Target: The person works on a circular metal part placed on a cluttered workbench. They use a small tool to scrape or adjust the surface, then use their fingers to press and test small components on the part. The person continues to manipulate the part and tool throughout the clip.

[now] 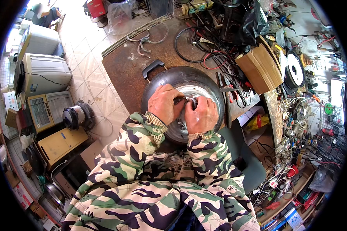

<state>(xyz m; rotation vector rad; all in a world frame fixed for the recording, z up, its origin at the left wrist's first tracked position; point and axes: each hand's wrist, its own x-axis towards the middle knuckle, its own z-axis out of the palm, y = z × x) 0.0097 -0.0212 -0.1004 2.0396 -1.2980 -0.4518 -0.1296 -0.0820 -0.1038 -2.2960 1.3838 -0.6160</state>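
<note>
A round dark metal pot (181, 75) lies on the workbench in front of me, with a black loop handle (153, 68) at its far left. Its pale, worn metal middle faces up under my hands. My left hand (165, 103) is closed over this middle, thumb and fingers pinched together. Right beside it, my right hand (201, 116) is closed too, its fingertips nearly meeting the left ones. Small dark pieces show between the fingertips of both hands, but the fingers hide most of them and I cannot tell their kind.
The brown, worn workbench (119, 73) carries a pale bent cable (144, 40) at the far left. Pliers (223, 82), black cables (181, 48) and a cardboard box (260, 67) crowd its right. Appliances (46, 73) line the left wall. A person (46, 15) sits far off at upper left.
</note>
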